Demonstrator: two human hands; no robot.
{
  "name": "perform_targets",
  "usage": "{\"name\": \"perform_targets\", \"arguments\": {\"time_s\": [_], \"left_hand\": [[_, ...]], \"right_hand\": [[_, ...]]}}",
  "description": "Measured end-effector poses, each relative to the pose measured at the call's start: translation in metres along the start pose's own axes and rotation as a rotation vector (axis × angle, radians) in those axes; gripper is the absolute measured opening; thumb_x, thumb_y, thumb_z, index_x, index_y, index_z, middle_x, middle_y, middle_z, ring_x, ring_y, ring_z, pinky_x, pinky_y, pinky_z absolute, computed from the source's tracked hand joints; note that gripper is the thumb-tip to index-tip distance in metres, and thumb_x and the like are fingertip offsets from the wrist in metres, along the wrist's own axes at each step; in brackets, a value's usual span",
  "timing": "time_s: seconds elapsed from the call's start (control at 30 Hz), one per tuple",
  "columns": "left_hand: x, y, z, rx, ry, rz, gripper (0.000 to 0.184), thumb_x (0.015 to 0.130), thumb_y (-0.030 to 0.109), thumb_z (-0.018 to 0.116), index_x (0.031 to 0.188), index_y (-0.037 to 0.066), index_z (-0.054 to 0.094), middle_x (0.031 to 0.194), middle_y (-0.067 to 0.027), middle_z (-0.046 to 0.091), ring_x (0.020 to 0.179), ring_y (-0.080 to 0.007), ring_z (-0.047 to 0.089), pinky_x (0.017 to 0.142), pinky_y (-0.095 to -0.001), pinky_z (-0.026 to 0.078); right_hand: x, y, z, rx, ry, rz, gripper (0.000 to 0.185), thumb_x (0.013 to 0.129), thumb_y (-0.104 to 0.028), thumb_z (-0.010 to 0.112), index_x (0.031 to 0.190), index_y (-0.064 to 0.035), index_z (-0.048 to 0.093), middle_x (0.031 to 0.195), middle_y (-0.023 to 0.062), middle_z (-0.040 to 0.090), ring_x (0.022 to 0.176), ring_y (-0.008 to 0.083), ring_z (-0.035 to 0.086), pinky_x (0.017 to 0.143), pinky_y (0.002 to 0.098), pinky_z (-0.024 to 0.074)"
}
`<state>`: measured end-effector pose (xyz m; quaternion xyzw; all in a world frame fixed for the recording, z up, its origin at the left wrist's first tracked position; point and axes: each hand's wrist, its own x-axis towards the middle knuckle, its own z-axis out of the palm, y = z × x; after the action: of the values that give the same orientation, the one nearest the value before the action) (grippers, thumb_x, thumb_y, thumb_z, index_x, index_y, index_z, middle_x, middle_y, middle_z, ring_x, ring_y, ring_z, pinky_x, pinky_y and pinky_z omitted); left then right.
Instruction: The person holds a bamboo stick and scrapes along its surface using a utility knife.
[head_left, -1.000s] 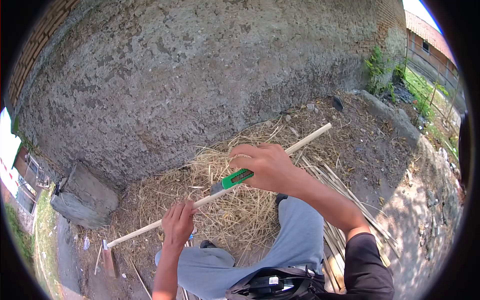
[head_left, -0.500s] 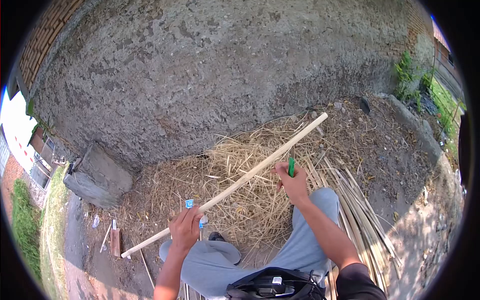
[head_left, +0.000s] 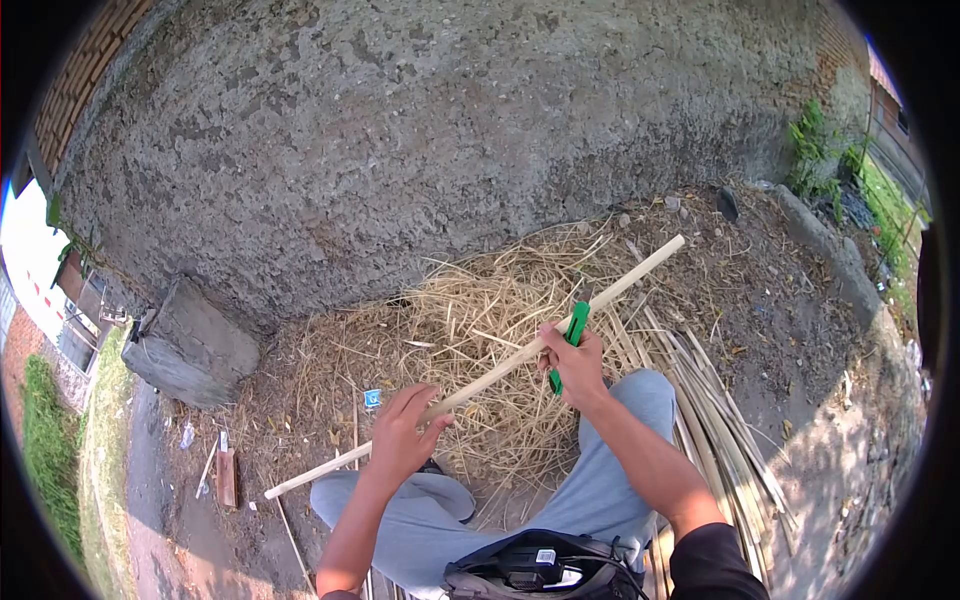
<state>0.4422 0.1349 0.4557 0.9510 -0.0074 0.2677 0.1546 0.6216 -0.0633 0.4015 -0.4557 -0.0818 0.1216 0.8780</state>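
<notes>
A long, pale stripped pole [head_left: 490,375] slants across my lap, its near left part over my left knee. My left hand [head_left: 402,437] is at the pole, fingers stretched and thumb apart, with the pole running through the gap between them. My right hand [head_left: 577,368] is closed around a green utility knife [head_left: 577,325], which crosses the pole farther up. The right thumb and fingers are also against the pole; whether they grip it is hard to see. A heap of thin shavings [head_left: 500,300] lies on the ground beneath.
A rough wall [head_left: 430,140] rises ahead. Several split strips [head_left: 725,445] lie by my right leg, and a concrete block [head_left: 195,345] stands at the left. A small blue packet [head_left: 372,398] and a reddish brown piece [head_left: 228,478] are on the ground. A black bag [head_left: 540,565] sits at my waist.
The pole has shifted to the right. My left hand has loosened its hold, fingers spreading. My right hand has come down and left onto the pole with the green knife.
</notes>
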Motion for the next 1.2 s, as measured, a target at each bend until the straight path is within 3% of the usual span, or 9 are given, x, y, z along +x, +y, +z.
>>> {"name": "perform_targets", "arguments": {"time_s": [0.1, 0.3, 0.37, 0.47, 0.77, 0.9, 1.0, 1.07, 1.2], "left_hand": [[0.023, 0.013, 0.011, -0.111, -0.034, -0.001, 0.038, 0.082, 0.027, 0.073, 0.111, 0.002, 0.064, 0.108, -0.0163, 0.065, 0.100, -0.0366, 0.062, 0.084, -0.0420, 0.051], [0.063, 0.036, 0.023, -0.148, -0.103, -0.032, 0.037, 0.084, 0.024, 0.072, 0.112, 0.002, 0.064, 0.102, -0.0150, 0.067, 0.088, -0.0311, 0.067, 0.074, -0.0390, 0.053], [0.068, 0.029, 0.033, -0.317, -0.234, -0.112, 0.029, 0.084, 0.013, 0.069, 0.110, 0.002, 0.064, 0.095, -0.0146, 0.068, 0.079, -0.0286, 0.068, 0.066, -0.0372, 0.053], [0.067, 0.026, 0.045, -0.287, -0.113, 0.001, 0.018, 0.083, -0.001, 0.062, 0.101, 0.000, 0.063, 0.087, -0.0142, 0.068, 0.072, -0.0292, 0.067, 0.061, -0.0374, 0.052], [0.067, 0.036, 0.054, -0.303, -0.136, -0.104, 0.016, 0.083, -0.012, 0.048, 0.092, -0.001, 0.054, 0.087, -0.0170, 0.063, 0.083, -0.0315, 0.067, 0.071, -0.0354, 0.051], [0.071, 0.026, 0.063, -0.499, -0.172, -0.121, 0.013, 0.086, -0.013, 0.045, 0.089, -0.002, 0.052, 0.091, -0.0138, 0.059, 0.088, -0.0273, 0.066, 0.076, -0.0328, 0.050], [0.073, 0.026, 0.063, -0.663, -0.111, -0.162, 0.009, 0.086, -0.009, 0.049, 0.088, -0.003, 0.054, 0.094, -0.0113, 0.060, 0.077, -0.0197, 0.056, 0.073, -0.0286, 0.045], [0.074, 0.030, 0.058, -0.718, -0.192, -0.209, 0.011, 0.094, -0.006, 0.046, 0.084, -0.003, 0.051, 0.094, -0.0083, 0.057, 0.093, -0.0181, 0.060, 0.086, -0.0286, 0.046], [0.073, 0.028, 0.056, -0.845, -0.182, -0.217, 0.015, 0.098, 0.002, 0.048, 0.086, -0.003, 0.055, 0.096, -0.0082, 0.059, 0.090, -0.0154, 0.058, 0.085, -0.0283, 0.045]], "right_hand": [[-0.001, 0.001, 0.001, 0.014, -0.005, 0.008, 0.013, 0.090, -0.011, 0.067, 0.091, 0.0023, 0.064, 0.061, 0.0013, 0.054, 0.047, 0.0065, 0.046, 0.045, 0.0255, 0.0469], [0.000, -0.004, 0.003, 0.035, -0.001, 0.002, 0.013, 0.091, -0.012, 0.066, 0.091, 0.0015, 0.063, 0.061, 0.0008, 0.053, 0.046, 0.0064, 0.043, 0.046, 0.0261, 0.0474], [0.001, -0.005, 0.003, 0.042, -0.011, -0.018, 0.013, 0.091, -0.012, 0.065, 0.091, 0.0015, 0.063, 0.062, 0.0010, 0.053, 0.047, 0.0063, 0.044, 0.046, 0.0261, 0.0474], [0.002, -0.003, -0.002, 0.019, -0.010, -0.008, 0.013, 0.092, -0.011, 0.065, 0.092, 0.0019, 0.063, 0.065, 0.0020, 0.055, 0.048, 0.0064, 0.046, 0.047, 0.0260, 0.0477], [0.001, -0.001, -0.005, -0.054, -0.103, -0.057, 0.014, 0.091, -0.012, 0.066, 0.093, 0.0010, 0.063, 0.070, 0.0027, 0.059, 0.054, 0.0077, 0.053, 0.048, 0.0243, 0.0473], [0.003, 0.002, -0.005, -0.016, -0.135, -0.037, 0.015, 0.090, -0.014, 0.068, 0.094, 0.0003, 0.063, 0.070, 0.0026, 0.059, 0.055, 0.0091, 0.056, 0.048, 0.0232, 0.0457], [0.004, 0.001, -0.004, -0.016, -0.157, -0.027, 0.016, 0.090, -0.015, 0.068, 0.094, -0.0002, 0.063, 0.070, 0.0025, 0.059, 0.055, 0.0099, 0.057, 0.048, 0.0226, 0.0446], [0.003, 0.000, -0.003, -0.005, -0.168, -0.019, 0.016, 0.090, -0.015, 0.068, 0.094, -0.0005, 0.062, 0.070, 0.0023, 0.059, 0.055, 0.0101, 0.058, 0.048, 0.0225, 0.0441], [0.002, -0.003, -0.001, -0.033, -0.200, -0.031, 0.017, 0.090, -0.016, 0.068, 0.095, -0.0006, 0.062, 0.069, 0.0020, 0.059, 0.056, 0.0107, 0.059, 0.048, 0.0226, 0.0439]]}}
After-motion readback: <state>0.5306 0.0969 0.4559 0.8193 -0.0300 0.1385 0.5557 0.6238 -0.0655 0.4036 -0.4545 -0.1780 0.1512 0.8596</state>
